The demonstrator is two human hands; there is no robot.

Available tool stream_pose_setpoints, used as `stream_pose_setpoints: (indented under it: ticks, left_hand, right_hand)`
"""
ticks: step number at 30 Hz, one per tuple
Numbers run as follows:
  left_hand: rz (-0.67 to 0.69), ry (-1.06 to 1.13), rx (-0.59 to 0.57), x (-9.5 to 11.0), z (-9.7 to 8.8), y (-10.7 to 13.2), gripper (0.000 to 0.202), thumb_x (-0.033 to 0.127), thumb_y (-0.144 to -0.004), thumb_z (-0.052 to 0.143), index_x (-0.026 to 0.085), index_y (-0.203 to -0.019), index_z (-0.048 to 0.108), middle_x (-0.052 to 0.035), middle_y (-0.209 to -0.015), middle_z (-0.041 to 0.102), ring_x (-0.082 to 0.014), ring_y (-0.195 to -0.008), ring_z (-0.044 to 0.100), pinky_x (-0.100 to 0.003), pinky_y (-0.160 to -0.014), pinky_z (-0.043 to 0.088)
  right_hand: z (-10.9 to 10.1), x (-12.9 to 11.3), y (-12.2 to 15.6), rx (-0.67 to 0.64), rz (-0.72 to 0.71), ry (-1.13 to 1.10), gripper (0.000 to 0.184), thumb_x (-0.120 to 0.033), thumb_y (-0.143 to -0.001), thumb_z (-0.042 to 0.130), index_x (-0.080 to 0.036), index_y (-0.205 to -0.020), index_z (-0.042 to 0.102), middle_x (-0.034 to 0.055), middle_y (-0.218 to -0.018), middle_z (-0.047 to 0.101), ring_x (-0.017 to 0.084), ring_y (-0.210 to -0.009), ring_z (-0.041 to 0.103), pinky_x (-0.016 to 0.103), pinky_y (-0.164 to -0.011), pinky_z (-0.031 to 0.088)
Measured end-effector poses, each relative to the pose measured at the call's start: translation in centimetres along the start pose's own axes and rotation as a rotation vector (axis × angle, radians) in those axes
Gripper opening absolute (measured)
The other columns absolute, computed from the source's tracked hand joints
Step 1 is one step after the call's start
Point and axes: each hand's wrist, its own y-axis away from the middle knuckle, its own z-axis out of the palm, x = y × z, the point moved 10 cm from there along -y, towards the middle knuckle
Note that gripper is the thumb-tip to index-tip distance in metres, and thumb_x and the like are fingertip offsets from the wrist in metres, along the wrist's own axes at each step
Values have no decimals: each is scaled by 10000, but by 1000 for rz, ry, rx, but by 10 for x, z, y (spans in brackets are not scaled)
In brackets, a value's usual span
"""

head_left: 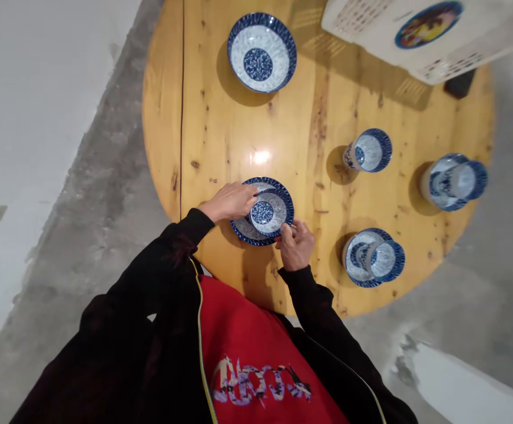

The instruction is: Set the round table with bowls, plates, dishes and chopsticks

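A small blue-and-white bowl (268,213) is between my two hands, over a larger blue-and-white bowl (244,231) near the table's front edge. My left hand (232,201) comes in from the left, its fingers closed at the small bowl's left rim. On the lower right, my right hand (297,242) pinches the same rim between thumb and fingers. Whether the small bowl rests inside the larger one or hangs just above it, I cannot tell. Part of the larger bowl is hidden under the small one and my left fingers.
A big blue-rimmed bowl (260,53) stands at the back of the round wooden table (283,129). To the right is a cup (368,151). Two bowls (354,259) (430,182) each hold a cup. A white plastic basket (397,29) occupies the back right, near a black object (460,83).
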Motion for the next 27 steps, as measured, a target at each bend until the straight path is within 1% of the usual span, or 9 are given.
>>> stream_pose_setpoints:
  ticks: [4, 7, 9, 13, 16, 21, 27]
  left_hand:
    - [15, 28, 1, -2, -3, -3, 187, 185, -893, 536, 187, -887, 723, -91, -862, 708, -276, -908, 649, -390, -857, 427]
    - [39, 21, -14, -2, -5, -6, 186, 192, -889, 542, 192, -876, 728, -90, -889, 717, -267, -908, 637, -374, -835, 416]
    - [50, 23, -15, -3, -7, -7, 199, 192, -891, 532, 196, -872, 731, -85, -923, 728, -250, -904, 627, -353, -816, 407]
    - [69, 11, -24, -3, -9, -9, 228, 180, -896, 509, 191, -902, 737, -82, -966, 736, -235, -903, 611, -339, -801, 389]
    - [92, -11, -42, 1, -8, -10, 215, 185, -883, 530, 190, -926, 740, -83, -967, 736, -236, -915, 606, -340, -800, 387]
    - [108, -38, -52, 4, -5, -13, 212, 170, -862, 539, 179, -937, 737, -97, -996, 733, -237, -911, 610, -352, -788, 396]
    - [108, 57, -31, 0, -4, -18, 208, 148, -836, 548, 183, -909, 740, -102, -980, 729, -249, -915, 613, -379, -821, 401]
  right_hand:
    - [1, 0, 5, -2, 42, -56, 297, -460, -813, 560, -199, -955, 556, -70, -512, 572, 158, -402, 572, 257, -399, 450]
    - [1, -1, 6, -31, 62, -53, 328, -474, -825, 555, -185, -979, 577, -53, -515, 600, 157, -392, 566, 272, -420, 472]
    - [-2, -3, 6, -32, 55, -30, 345, -488, -832, 557, -176, -975, 592, -51, -496, 589, 166, -397, 574, 279, -432, 478]
    - [-5, -8, 4, -42, 5, 12, 338, -512, -840, 582, -180, -902, 599, -62, -486, 554, 169, -418, 587, 269, -442, 458]
    - [-4, -8, 5, -55, -8, -6, 304, -485, -833, 602, -185, -883, 600, -67, -507, 564, 156, -419, 572, 264, -453, 452]
    - [-5, -4, 6, -35, 11, -27, 283, -459, -809, 622, -190, -896, 607, -67, -514, 574, 162, -422, 582, 268, -453, 459]
    - [-3, -7, 6, -48, 11, -7, 288, -474, -800, 622, -197, -875, 597, -70, -514, 568, 159, -420, 582, 268, -450, 465]
